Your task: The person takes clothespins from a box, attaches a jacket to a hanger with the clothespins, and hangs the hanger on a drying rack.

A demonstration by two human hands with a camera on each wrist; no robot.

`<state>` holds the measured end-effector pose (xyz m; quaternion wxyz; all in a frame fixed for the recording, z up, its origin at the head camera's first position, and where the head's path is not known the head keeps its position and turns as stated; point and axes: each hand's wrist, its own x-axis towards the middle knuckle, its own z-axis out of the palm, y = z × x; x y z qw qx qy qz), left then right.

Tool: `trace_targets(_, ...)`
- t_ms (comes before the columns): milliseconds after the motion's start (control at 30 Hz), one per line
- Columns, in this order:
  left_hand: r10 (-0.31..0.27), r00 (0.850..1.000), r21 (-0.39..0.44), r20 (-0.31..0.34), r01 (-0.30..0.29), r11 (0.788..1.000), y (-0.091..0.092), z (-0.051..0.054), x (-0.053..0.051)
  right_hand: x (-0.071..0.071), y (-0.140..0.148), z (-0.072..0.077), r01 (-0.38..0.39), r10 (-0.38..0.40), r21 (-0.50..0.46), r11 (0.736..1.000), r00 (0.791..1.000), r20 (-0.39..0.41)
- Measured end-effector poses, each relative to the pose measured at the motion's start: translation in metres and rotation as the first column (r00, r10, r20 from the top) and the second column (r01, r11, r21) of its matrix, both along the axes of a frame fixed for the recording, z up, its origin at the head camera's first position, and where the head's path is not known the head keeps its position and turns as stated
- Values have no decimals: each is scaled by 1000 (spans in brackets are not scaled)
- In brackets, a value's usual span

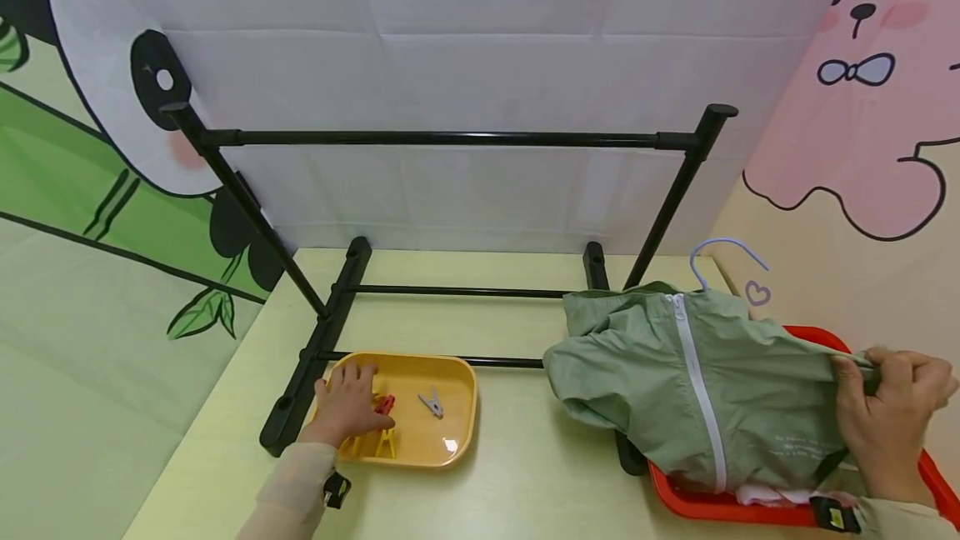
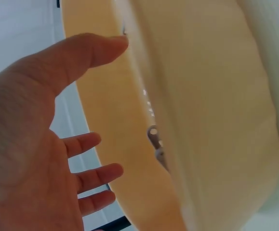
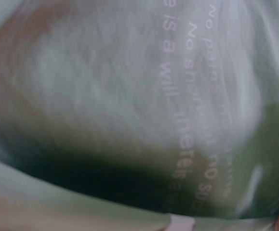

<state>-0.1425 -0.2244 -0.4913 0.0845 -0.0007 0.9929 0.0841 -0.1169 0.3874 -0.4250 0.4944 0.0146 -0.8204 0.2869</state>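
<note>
In the head view my left hand point(image 1: 347, 407) is over the left part of a yellow tray point(image 1: 459, 419), fingers spread, above red point(image 1: 385, 405) and yellow clips point(image 1: 386, 443). A grey clip point(image 1: 432, 402) lies to its right, inside the tray. The left wrist view shows the same hand point(image 2: 47, 130) with thumb and fingers apart, holding nothing, beside the tray wall point(image 2: 211, 110). My right hand point(image 1: 892, 415) pinches the edge of a green zipped jacket point(image 1: 645, 365) on a blue hanger point(image 1: 731, 242). Printed jacket fabric point(image 3: 129, 96) fills most of the right wrist view.
A black rack stands behind, with a high top bar point(image 1: 450, 138) and two low bars. Under the jacket is a red basket point(image 1: 697, 508) with pink cloth point(image 1: 772, 496) in it. Printed curtains hang at the back and sides.
</note>
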Motion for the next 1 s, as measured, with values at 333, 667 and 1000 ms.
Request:
trace_targets(333,-67,996,-99,52,72,992,-8,-4,-5,-2,0,-1,-1,1,3,1000,999,-44)
trace_targets(667,-100,994,-114,41,104,988,-13,-21,-4,0,2,-2,9,-10,21,1000,1000,8)
trace_targets(1000,-126,991,-147,54,133,980,-12,-23,-11,0,-1,0,-8,9,20,1000,1000,-25)
